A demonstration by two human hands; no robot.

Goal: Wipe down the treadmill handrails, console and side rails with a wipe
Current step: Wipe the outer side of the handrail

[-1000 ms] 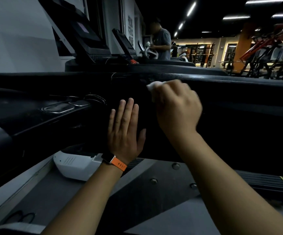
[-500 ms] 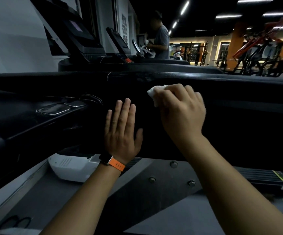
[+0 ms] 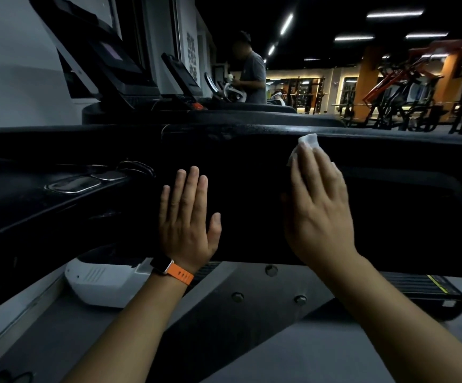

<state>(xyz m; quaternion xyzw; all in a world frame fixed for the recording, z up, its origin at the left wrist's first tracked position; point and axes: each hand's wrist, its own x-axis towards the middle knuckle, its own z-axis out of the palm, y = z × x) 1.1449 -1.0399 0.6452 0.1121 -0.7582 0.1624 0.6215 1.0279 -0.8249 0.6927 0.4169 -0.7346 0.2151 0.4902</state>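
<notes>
Head view, treadmill side. The right hand [image 3: 318,214] lies flat against the black side panel [image 3: 252,203] of the treadmill, its 4 fingers [image 3: 311,167] straight and close together, pointing up and slightly left. Under the fingertips it presses a white wipe [image 3: 308,140]. The wipe is crumpled, and part of it shows above and to the left of the fingertips, just below the glossy top edge of the handrail [image 3: 224,131]. The right thumb is in shadow on the hand's left side, and its position cannot be told.

The left hand [image 3: 188,217] rests palm-down on the same panel, well to the left of the right hand. Its 4 fingers are straight and nearly touching, the thumb spread to the right. It holds nothing. A watch with an orange strap [image 3: 174,272] sits on the left wrist.

Below the panel are a grey metal upright with 3 visible bolts [image 3: 271,270] and a white housing [image 3: 100,283]. Behind the handrail stand other treadmill consoles [image 3: 100,51], and a person [image 3: 252,76] stands further back.
</notes>
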